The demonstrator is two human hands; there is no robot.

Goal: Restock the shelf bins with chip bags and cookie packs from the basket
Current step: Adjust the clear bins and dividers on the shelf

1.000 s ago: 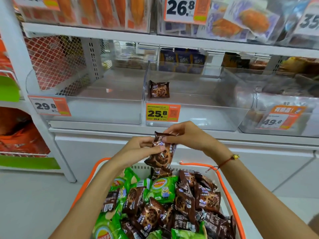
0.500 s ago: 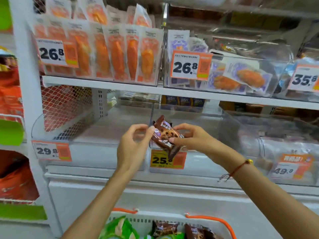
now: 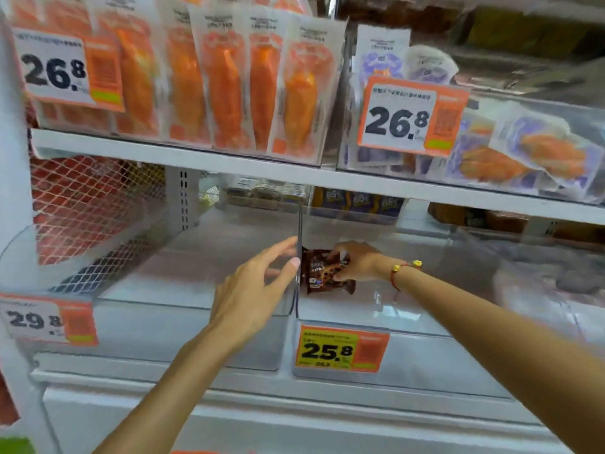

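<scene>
A brown cookie pack is inside the clear middle bin, the one with the 25.8 price tag. My right hand reaches into that bin and pinches the pack from above. My left hand hovers with spread, relaxed fingers in front of the divider between the middle bin and the clear left bin, holding nothing. Whether a second cookie pack lies under the held one is hard to tell. The basket is almost out of view; only an orange sliver of its rim shows at the bottom edge.
The left bin carries a 29.8 tag. The shelf above holds orange snack packs and purple-white packs. A clear bin with grey contents sits to the right. Red netting fills the left side.
The view rose off the basket to the shelf. My right hand carried the cookie pack up and into the 25.8 bin; my left hand let go of it and now hovers open.
</scene>
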